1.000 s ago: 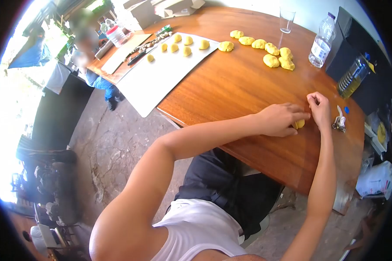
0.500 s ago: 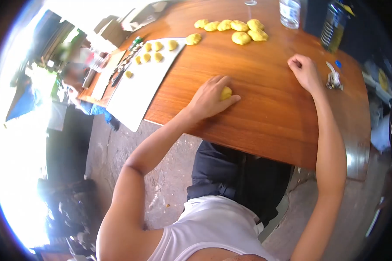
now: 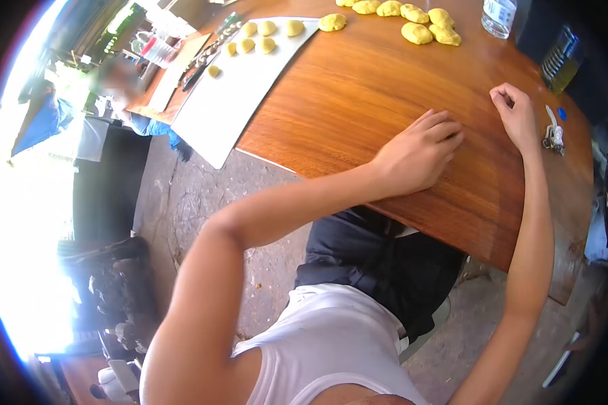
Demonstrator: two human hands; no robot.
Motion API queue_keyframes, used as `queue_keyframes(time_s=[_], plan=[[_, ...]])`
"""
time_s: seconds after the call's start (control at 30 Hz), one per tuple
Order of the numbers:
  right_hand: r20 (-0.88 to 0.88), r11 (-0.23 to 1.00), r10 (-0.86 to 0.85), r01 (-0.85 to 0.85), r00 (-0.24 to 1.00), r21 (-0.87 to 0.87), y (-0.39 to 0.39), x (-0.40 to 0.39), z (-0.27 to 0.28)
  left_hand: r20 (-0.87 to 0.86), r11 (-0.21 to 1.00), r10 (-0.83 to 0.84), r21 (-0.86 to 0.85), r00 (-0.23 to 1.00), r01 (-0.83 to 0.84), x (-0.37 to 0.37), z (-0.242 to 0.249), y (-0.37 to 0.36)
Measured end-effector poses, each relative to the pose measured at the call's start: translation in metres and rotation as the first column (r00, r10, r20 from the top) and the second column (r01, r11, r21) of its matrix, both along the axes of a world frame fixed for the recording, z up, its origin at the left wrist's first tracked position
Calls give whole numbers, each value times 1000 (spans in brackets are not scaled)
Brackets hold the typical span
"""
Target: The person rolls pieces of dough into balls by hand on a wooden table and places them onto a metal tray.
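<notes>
My left hand (image 3: 422, 154) rests palm down on the wooden table (image 3: 365, 94), its fingers curled and close together. Whatever lies beneath the palm is hidden. Further right, my right hand (image 3: 518, 116) is loosely closed on its side, with a hollow between fingers and thumb and nothing showing in it. Several flattened yellow dough pieces (image 3: 417, 33) lie at the table's far side, one of them (image 3: 332, 22) just beside the white board (image 3: 230, 111). Smaller yellow balls (image 3: 267, 45) sit on that board.
A clear bottle (image 3: 498, 17) and a darker bottle (image 3: 559, 64) stand at the back right. Keys with a white strap (image 3: 554, 135) and a blue cap (image 3: 561, 113) lie near the right edge. Beyond the board are a red-lidded jar (image 3: 159, 50) and a person in blue (image 3: 152, 126).
My left hand has slid right across the table, nearer my right hand. The yellow ball seen under it before no longer shows. The view has shifted, and my right hand keeps its loose curl.
</notes>
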State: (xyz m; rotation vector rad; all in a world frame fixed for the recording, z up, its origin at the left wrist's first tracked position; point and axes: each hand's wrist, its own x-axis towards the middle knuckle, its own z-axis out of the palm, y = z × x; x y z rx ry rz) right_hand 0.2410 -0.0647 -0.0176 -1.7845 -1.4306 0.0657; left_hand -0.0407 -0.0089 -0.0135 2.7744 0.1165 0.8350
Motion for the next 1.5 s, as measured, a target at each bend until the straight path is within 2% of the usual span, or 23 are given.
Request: queue_keyframes(time_s=[0.1, 0.17, 0.3, 0.37, 0.4, 0.47, 0.53, 0.57, 0.63, 0.67, 0.73, 0.8, 0.87, 0.93, 1.0, 1.07, 1.1, 1.2, 1.3, 1.37, 1.43, 1.5], plan=[[29, 998, -41, 43, 999, -50, 0, 4, -2, -77, 993, -36, -115, 996, 27, -61, 4, 9], [26, 997, -35, 37, 999, -64, 4, 2, -2, -154, 986, 71, -139, 985, -93, -75, 7, 32], [9, 994, -94, 95, 995, -52, 4, -7, 6, -28, 990, 132, -47, 991, -133, 3, 2, 59], [-2, 989, -121, 120, 993, -86, 2, -10, 10, -112, 976, 187, -89, 976, -197, 41, 11, 50], [-8, 995, -94, 93, 996, -45, 3, -6, 4, -112, 976, 189, -90, 976, -199, 39, 12, 44], [-8, 999, -46, 46, 999, -17, 2, 1, 0, -136, 993, 54, -94, 989, -68, 25, 11, 19], [-18, 1000, -6, 6, 1000, 10, 2, -1, -3, -58, 996, -47, -81, 997, 42, -19, 8, -5], [-10, 1000, -4, 4, 1000, 6, 1, -2, -1, -66, 996, -47, -81, 997, 42, -39, 7, 0], [-10, 1000, -4, 4, 1000, -8, 0, -1, -1, -76, 986, -4, -165, 997, -9, -75, 6, 10], [-11, 1000, -3, 3, 1000, -23, 2, 0, -1, -86, 986, 86, -133, 993, -97, -81, 9, 21], [-7, 1000, -6, 6, 1000, -30, 4, 0, 0, -109, 963, 255, -63, 961, -263, -72, 11, 58], [0, 997, -56, 56, 998, -51, 7, -4, 3, -41, 960, 271, -64, 962, -273, -35, 8, 79], [6, 998, -41, 41, 999, -39, 9, 0, -1, 16, 980, 193, 39, 981, -193, 6, 5, 76], [10, 999, -21, 22, 1000, -35, 8, 4, -4, -13, 987, 159, -25, 987, -159, 26, 4, 53], [15, 1000, -12, 12, 1000, -24, 6, 3, -4, -44, 988, 130, -84, 991, -133, 14, 4, 32], [4, 999, -9, 9, 1000, -35, 3, 1, -2, 38, 999, 24, 29, 999, -25, -17, 1, 11], [-2, 998, -15, 15, 1000, -54, 2, 1, -1, 39, 999, 30, 31, 999, -32, -37, 1, 7], [-10, 997, -14, 13, 1000, -82, 1, 1, 0, -47, 1000, 19, -15, 999, -20, -85, 9, 13], [17, 996, -28, 30, 999, -89, 2, -4, 4, -220, 953, 128, -244, 967, -182, -77, 13, 60], [38, 995, -47, 50, 998, -81, 2, -5, 6, -86, 991, 134, -17, 987, -136, -31, 6, 93], [36, 996, -59, 61, 998, -64, 5, -3, 3, -67, 993, 119, 3, 991, -119, 16, -5, 85], [29, 996, -47, 49, 998, -70, 4, -2, 2, -47, 994, 106, 32, 993, -105, 24, -5, 75]])
